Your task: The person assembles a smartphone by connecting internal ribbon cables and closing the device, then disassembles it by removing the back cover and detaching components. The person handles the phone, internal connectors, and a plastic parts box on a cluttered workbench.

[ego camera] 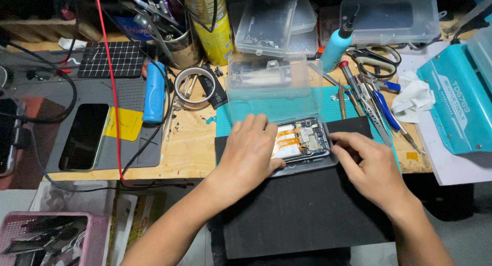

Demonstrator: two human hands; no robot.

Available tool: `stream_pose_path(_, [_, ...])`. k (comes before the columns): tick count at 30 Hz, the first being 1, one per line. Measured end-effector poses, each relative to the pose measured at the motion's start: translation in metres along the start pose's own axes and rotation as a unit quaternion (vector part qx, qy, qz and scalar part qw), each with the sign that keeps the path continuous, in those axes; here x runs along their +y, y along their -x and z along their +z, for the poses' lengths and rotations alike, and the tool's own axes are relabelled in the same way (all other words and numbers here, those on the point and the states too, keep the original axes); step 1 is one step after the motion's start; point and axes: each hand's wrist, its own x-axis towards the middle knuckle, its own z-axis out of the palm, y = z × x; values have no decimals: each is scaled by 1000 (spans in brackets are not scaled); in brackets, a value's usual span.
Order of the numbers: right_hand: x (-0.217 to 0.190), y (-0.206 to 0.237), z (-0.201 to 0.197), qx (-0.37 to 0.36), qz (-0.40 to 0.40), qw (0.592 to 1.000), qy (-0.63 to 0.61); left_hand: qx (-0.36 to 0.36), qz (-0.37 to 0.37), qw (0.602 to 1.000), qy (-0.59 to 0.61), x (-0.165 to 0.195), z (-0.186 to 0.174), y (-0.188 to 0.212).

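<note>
We see a black work mat (302, 214) on the near bench, and on its far edge lies an opened smartphone (302, 140) with its circuit board exposed. Our left hand (248, 155) lies flat, fingers spread, pressing the phone's left half. Our right hand (371, 168) curls loosely, fingertips (335, 149) touching its right edge, gripping nothing.

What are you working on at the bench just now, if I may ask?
A person has an opened phone, back cover off and circuit board showing, on a black mat. The left hand lies flat over its left part; the right hand touches its right edge with the fingertips. Screwdrivers and clear plastic boxes sit behind.
</note>
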Motion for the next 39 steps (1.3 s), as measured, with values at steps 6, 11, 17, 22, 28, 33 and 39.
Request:
stream_pose_path(6, [8,-2,3,-12,33,999,-31,1,29,1000,-4,-4,-4,-1])
stream_pose_path(11, [13,-3,6,-16,45,998,-36,22,57,997,36,-12,-8,-1])
stream_pose_path(17, [16,-1,11,-7,52,997,-65,72,166,983,-18,-24,-3,-8])
stream_pose_path(22, [18,-2,11,-18,52,996,-73,95,189,977,-19,-33,-3,-13])
stream_pose_path(28, [10,-11,1,-57,61,994,-72,136,31,969,205,-42,-10,-7])
stream_pose_path(33, [-4,-17,-11,-7,37,998,-46,99,-110,798,584,-38,11,-7])
stream_pose_path(39, [-17,-24,0,-25,47,985,-163,73,-129,649,746,-32,31,-12])
